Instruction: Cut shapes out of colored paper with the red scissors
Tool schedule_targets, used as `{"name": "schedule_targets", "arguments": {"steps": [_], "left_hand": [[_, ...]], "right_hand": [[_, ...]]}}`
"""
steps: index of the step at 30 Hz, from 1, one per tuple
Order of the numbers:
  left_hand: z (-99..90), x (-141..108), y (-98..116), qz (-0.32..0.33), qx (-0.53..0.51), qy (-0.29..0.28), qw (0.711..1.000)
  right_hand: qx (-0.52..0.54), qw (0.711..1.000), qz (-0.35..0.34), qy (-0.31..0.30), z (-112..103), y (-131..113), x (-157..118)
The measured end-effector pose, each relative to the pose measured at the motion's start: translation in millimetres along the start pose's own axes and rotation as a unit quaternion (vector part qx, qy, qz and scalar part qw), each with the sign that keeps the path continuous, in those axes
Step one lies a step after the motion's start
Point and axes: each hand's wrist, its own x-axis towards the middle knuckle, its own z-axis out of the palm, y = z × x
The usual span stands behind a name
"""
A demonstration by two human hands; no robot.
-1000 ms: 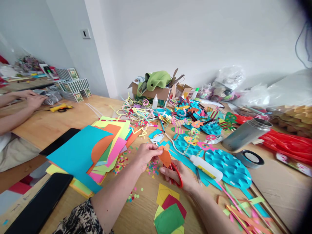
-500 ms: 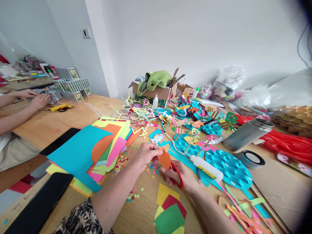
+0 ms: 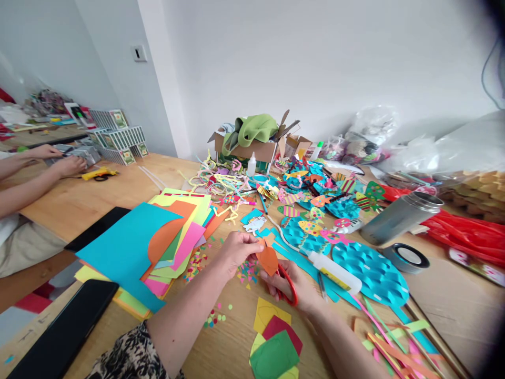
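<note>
My left hand [image 3: 238, 251] pinches an orange paper cutout [image 3: 268, 258] by its upper left edge. Red-handled scissors [image 3: 291, 289] are gripped in my right hand [image 3: 294, 287], just below the cutout; their blades are mostly hidden behind the paper and fingers. Beneath both hands, small confetti-like paper bits [image 3: 248, 272] lie scattered on the table. Nearer to me is a small pile of paper pieces, with a green piece [image 3: 275, 355] on top, a red piece [image 3: 284, 330] and a yellow piece [image 3: 269, 314] carrying a drawn outline.
Coloured paper sheets [image 3: 122, 242] are stacked at left beside a black phone [image 3: 74, 326]. A glue bottle [image 3: 335, 272], blue textured discs [image 3: 369, 271], a steel flask [image 3: 402, 216] and a tape roll [image 3: 406, 258] lie right. Another person's hands [image 3: 67, 166] work at far left.
The orange cutout has turned slightly, and its lower edge looks a little rounder by the scissors. At far left, the other person's hands have shifted on the grey object.
</note>
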Motion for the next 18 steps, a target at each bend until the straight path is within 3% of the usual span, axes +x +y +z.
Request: {"name": "schedule_targets", "arguments": {"steps": [18], "left_hand": [[0.4,-0.4,1.7,-0.005,-0.002,0.000,1.000]], "right_hand": [[-0.004,1.000,-0.001,0.004,0.4,1.4,0.7]]}}
